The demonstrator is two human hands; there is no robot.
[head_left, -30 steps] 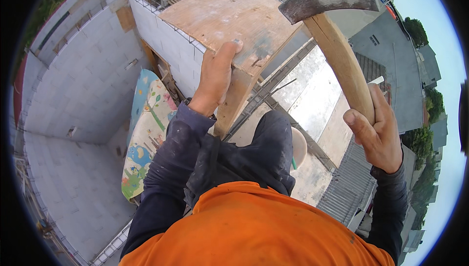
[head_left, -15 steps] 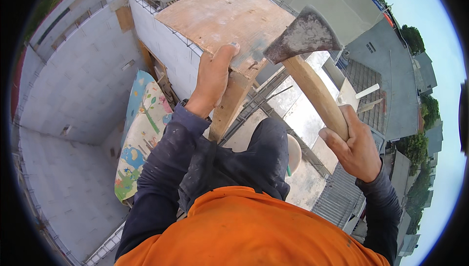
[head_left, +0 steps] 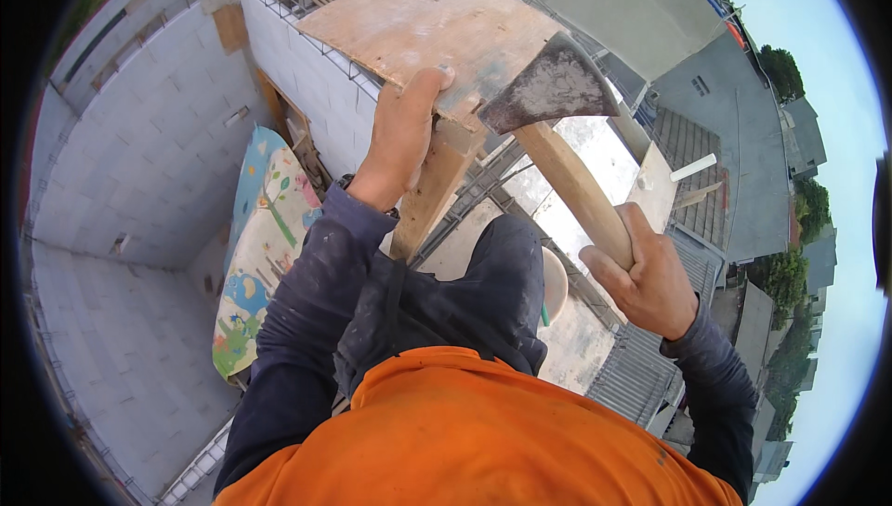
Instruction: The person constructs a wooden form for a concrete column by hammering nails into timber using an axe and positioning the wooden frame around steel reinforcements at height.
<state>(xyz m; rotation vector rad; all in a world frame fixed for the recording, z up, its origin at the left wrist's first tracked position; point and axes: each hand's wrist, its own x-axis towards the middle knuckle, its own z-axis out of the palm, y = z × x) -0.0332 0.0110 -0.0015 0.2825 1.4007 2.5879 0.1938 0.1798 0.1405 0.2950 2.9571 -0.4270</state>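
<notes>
My right hand (head_left: 648, 276) is wrapped round the wooden handle of a hatchet (head_left: 553, 86), whose dark, worn head is raised beside the board's near right corner. My left hand (head_left: 401, 139) grips the near edge of a plywood board (head_left: 437, 23), its thumb on the top face. Under that edge a wooden batten (head_left: 435, 192) slopes down toward my lap, also against my left fingers. The hatchet head overlaps the board's corner in the picture; whether they touch I cannot tell.
Far below on the left lies a space enclosed by pale block walls (head_left: 139, 153). A colourful patterned sheet (head_left: 269, 227) stands beside my left arm. Steel bars (head_left: 474, 185) run beyond my knees, near a round pale bucket (head_left: 555, 285). Corrugated roofing (head_left: 641, 367) lies lower right.
The hatchet and my right hand have shifted left and slightly down, bringing the head over the corner where a bent nail showed. My left hand keeps its hold on the board.
</notes>
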